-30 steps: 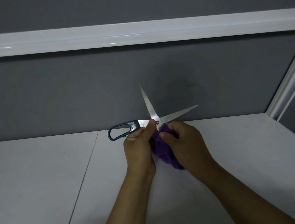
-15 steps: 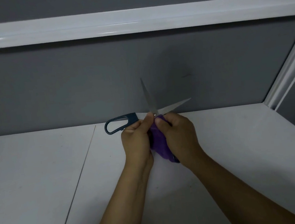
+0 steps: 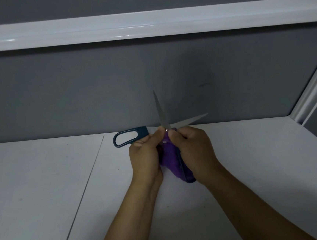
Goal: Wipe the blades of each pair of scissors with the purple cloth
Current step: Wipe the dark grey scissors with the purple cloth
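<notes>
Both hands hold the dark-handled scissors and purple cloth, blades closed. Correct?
Not quite. The blades of the scissors are open, spread in a V, as the head view shows. The rest stands: the left hand and right hand hold them and the purple cloth.

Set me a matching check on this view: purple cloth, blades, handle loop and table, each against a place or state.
Things:
1. purple cloth
2. blades
3. handle loop
4. table

Places or states:
A. spread apart in a V, tips pointing away
B. white, with a thin seam line
C. bunched between the left hand and right hand
D. dark blue, pokes out past the left hand, which grips the scissors

Pairs: 1-C, 2-A, 3-D, 4-B
</notes>
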